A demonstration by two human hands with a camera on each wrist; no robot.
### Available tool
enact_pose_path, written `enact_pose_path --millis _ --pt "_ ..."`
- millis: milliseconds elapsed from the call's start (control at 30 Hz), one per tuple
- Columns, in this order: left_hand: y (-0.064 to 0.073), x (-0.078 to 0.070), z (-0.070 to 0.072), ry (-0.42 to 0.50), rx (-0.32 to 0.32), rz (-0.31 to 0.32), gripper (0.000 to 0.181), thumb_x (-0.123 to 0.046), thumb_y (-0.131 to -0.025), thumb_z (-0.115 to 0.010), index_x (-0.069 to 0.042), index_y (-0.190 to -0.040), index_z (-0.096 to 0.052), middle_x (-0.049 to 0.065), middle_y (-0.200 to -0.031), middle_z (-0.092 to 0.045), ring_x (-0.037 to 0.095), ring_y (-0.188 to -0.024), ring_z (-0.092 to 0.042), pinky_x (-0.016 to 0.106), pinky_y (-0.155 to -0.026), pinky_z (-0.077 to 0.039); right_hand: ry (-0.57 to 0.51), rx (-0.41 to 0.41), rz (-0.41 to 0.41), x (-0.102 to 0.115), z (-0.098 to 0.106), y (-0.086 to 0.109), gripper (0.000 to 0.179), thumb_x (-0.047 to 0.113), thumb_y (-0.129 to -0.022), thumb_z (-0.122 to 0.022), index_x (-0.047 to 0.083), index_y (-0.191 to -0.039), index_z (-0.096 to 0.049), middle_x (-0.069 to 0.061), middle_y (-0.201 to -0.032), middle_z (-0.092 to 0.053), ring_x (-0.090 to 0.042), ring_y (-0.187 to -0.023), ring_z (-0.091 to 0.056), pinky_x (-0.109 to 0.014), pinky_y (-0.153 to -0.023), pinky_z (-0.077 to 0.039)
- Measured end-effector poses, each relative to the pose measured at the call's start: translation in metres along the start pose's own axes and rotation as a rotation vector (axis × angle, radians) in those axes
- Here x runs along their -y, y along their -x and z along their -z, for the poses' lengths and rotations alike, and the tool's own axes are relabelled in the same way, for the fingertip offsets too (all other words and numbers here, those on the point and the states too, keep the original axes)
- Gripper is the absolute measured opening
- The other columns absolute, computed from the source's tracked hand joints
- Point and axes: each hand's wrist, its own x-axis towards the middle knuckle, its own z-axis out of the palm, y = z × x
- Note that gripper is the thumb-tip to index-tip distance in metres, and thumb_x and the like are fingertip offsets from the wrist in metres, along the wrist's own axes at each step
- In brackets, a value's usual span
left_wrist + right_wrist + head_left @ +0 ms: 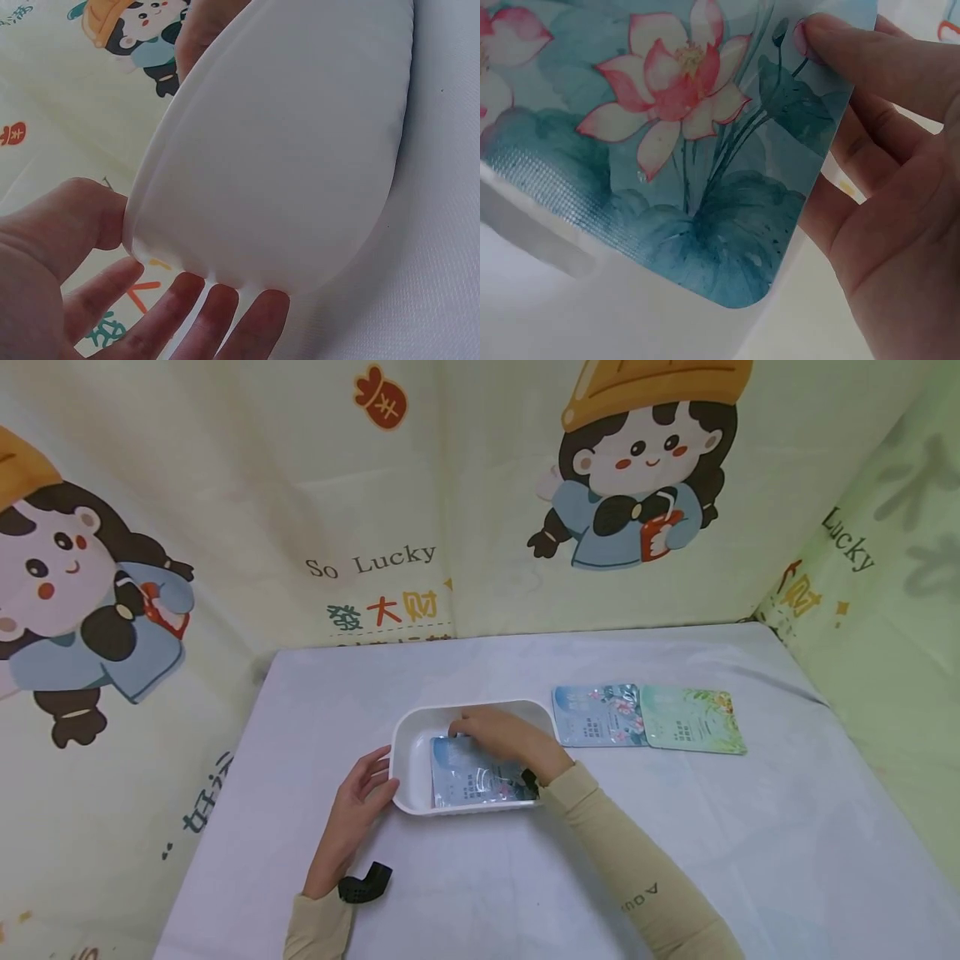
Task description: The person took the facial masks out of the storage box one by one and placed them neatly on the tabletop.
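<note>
A white plastic tray (411,727) with rounded corners sits on the table. My left hand (366,792) holds its left end; in the left wrist view the thumb lies at the rim and the fingertips rest against the outer wall (277,150). Inside the tray is a flat, shiny blue packet (468,772) printed with pink lotus flowers. My right hand (504,735) reaches over the tray and pinches this packet (705,172) by its edge, thumb on the printed face and fingers behind. Part of the packet is hidden under that hand and wrist.
Right of the tray lie another blue lotus packet (596,716) and a green leaf-patterned packet (693,718), side by side and touching. A white cloth covers the table (465,893). Printed cartoon curtains (495,527) stand behind and at both sides.
</note>
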Motion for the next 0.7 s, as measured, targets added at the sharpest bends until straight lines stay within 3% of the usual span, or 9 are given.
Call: enact_pose_path --millis 400,700 --pt "0.001 -0.001 0.003 0.007 0.012 -0.01 0.053 -0.028 -0.086 -0.065 -0.024 -0.134 -0.042 0.007 -0.129 -0.049 0.024 -0.116 -0.05 0.022 -0.084 -0.049 -0.087 0.062 0.004 0.005 0.022 0.009 0.023 0.005 -0.093 -0.05 0.017 -0.108 -0.063 0.006 -0.103 -0.06 -0.009 -0.084 -0.052 -0.024 -0.081 -0.045" --pt "0.001 0.001 0.0 0.008 0.002 0.007 0.052 -0.029 -0.086 -0.066 -0.029 -0.133 -0.043 0.001 -0.127 -0.049 0.02 -0.115 -0.05 0.025 -0.083 -0.05 -0.133 0.044 -0.048 0.008 0.04 0.023 0.026 0.005 -0.092 -0.051 0.022 -0.108 -0.061 0.009 -0.107 -0.06 -0.009 -0.088 -0.052 -0.027 -0.082 -0.045"
